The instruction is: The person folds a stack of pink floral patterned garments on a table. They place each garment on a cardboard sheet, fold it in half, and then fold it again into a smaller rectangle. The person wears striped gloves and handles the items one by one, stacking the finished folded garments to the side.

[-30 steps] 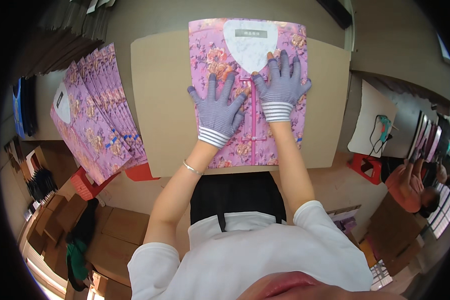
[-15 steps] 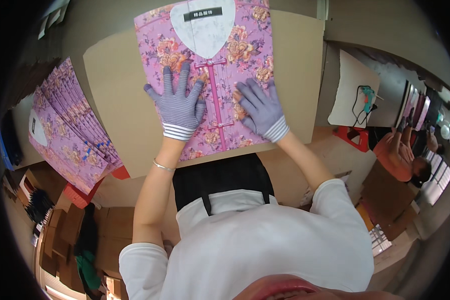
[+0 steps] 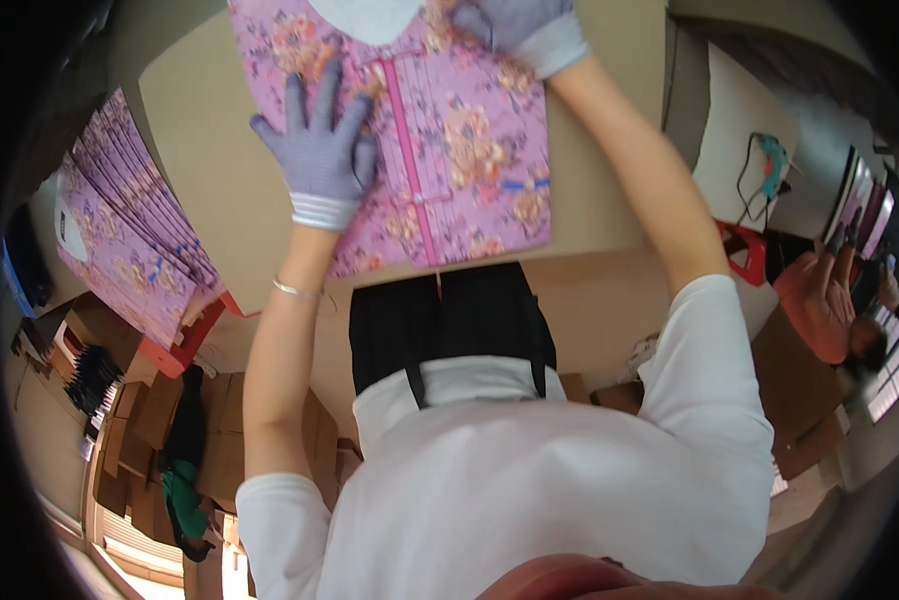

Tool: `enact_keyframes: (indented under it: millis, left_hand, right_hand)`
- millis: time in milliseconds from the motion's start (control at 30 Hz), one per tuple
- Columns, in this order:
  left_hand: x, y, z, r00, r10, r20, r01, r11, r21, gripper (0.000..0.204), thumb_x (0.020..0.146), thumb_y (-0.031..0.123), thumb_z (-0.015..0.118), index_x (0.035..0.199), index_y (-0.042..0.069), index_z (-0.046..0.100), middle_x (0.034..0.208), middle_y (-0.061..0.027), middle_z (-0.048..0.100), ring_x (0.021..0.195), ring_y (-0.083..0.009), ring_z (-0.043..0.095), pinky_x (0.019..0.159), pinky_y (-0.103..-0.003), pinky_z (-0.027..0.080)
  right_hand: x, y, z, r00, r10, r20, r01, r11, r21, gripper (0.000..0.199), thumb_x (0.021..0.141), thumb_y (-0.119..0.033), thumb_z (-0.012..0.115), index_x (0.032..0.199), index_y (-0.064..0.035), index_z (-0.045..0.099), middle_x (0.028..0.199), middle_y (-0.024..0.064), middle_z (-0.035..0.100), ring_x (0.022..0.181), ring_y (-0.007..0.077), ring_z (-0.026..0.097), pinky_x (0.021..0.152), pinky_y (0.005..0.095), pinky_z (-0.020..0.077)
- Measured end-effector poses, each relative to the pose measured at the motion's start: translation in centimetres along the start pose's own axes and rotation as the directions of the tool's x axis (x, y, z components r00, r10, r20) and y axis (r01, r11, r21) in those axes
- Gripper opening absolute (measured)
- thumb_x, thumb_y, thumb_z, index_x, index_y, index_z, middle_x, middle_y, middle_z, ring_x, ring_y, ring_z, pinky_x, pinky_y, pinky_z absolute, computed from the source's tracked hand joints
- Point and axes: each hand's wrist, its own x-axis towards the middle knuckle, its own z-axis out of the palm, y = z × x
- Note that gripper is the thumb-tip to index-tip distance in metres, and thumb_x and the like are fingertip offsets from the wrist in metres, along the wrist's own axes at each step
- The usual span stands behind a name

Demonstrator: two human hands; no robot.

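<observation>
A pink-purple floral garment (image 3: 475,150), folded flat, lies on a tan board (image 3: 195,150). It has a white neck insert (image 3: 370,18), partly cut off by the top of the view, and a magenta strip (image 3: 408,140) down its front. My left hand (image 3: 320,150), in a striped grey-purple glove, rests on the garment's left half with fingers spread. At the garment's upper right is my gloved right hand (image 3: 530,28), reaching to the view's top edge. It is blurred and its fingers are partly hidden. A small blue strip (image 3: 526,184) shows near the garment's right edge.
Overlapping floral garments (image 3: 130,235) are stacked at left above a red stool (image 3: 185,345). At right, a teal glue gun (image 3: 770,165) with a black cord lies on a white sheet (image 3: 722,110). Other people (image 3: 820,305) are at far right. Cardboard boxes (image 3: 225,430) stand lower left.
My right hand has moved up and away from the lower right of the garment, uncovering the blue strip. My left hand stays spread on the garment; the whole view has shifted slightly.
</observation>
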Motion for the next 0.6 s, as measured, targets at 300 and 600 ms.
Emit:
enact_keyframes:
  millis: [300,600]
  left_hand:
    - [-0.2,-0.3,2.1,0.985,0.115,-0.125,-0.105,0.991,0.085,0.041,0.084,0.027,0.056,0.125,0.023,0.061,0.152,-0.0077,0.04,0.139,-0.0428,0.034,0.099,-0.079,0.02]
    - [-6.7,1.1,1.4,0.99,0.118,-0.073,-0.121,0.992,-0.044,0.04,0.08,0.024,0.058,0.12,0.018,0.064,0.151,-0.0095,0.042,0.14,-0.0432,0.034,0.101,-0.081,0.015]
  right_hand:
    - [-17.8,-23.0,-10.9,0.912,0.15,0.381,-0.3,0.879,0.371,0.034,0.088,-0.021,0.058,0.117,-0.0046,0.062,0.135,0.0149,0.056,0.129,0.0311,0.051,0.11,0.0521,0.035]
    - [-18.1,-24.1,-12.6,0.283,0.719,0.635,-0.794,-0.196,0.576,0.022,0.092,0.004,0.044,0.096,0.0039,0.065,0.083,0.0103,0.071,0.08,0.0183,0.072,0.073,0.0285,0.0581]
